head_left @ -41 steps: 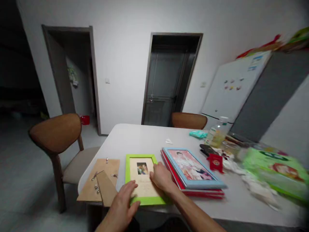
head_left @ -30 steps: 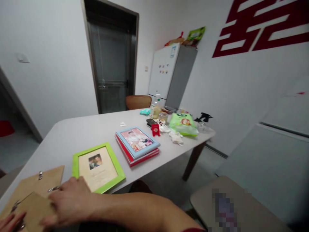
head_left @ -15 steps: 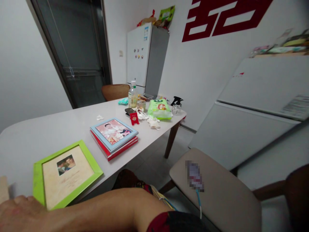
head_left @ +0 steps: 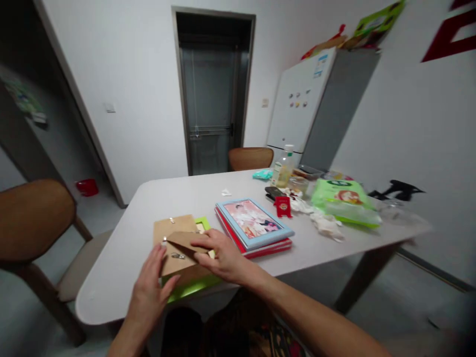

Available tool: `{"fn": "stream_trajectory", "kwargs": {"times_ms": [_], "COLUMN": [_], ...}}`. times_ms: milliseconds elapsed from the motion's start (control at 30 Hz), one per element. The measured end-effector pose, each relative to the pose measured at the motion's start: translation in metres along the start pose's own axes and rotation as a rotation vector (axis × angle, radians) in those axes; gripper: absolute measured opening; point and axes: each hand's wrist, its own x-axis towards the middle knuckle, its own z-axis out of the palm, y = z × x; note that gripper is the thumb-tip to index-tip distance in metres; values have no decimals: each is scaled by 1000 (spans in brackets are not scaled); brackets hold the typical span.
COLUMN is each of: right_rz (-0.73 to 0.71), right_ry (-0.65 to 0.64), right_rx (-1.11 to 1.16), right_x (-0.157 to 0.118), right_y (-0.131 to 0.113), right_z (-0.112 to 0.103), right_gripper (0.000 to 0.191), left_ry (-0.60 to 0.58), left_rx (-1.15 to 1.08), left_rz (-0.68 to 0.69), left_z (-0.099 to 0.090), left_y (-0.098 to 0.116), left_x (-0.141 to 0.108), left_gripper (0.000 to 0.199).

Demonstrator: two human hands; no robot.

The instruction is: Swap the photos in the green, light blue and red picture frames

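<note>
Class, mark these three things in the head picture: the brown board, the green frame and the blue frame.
Brown board point(head_left: 184, 224), head view: its flat face, near the far edge.
Green frame point(head_left: 193, 288), head view: its near edge strip.
Blue frame point(head_left: 252, 221), head view: the middle of its front.

Worn on the head, the camera looks forward and down across the near table toward a door.

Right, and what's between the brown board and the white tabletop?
In the head view: the green frame, mostly covered by the board, on the white tabletop.
</note>
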Motion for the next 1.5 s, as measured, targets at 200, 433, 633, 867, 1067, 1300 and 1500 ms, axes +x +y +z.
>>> {"fn": "stream_trajectory", "kwargs": {"times_ms": [200,433,633,867,1067,1300,1500], "right_rz": [147,153,110,39,-34,-119,-155], "right_ry": [-101,-93,-52,-89,-150,-259,-315], "right_rx": [-20,-51,-104,-223,-266,-272,-247], "right_x": [-25,-30,-42,-47,-22,-22,-30], "right_y": [20,33,48,42,22,10,11], "right_z": [4,23,42,38,51,56,47], "right_gripper": [29,28,32,27,21,16,23], "left_ry": [-211,-418,-473,-461,-457,-444,-431], "left_rx": [-44,-23,-43,-45,-81,-109,-109], "left_rz": [-54,-105,-97,-88,-101,-109,-104], "left_z": [36,22,13,16,17,14,13], "left_y": [2,7,11,7,2,-2,-2], "left_x": [-17,-18,-15,-23,-26,-24,-25], "left_gripper": [46,39,13,24,22,40,41]}}
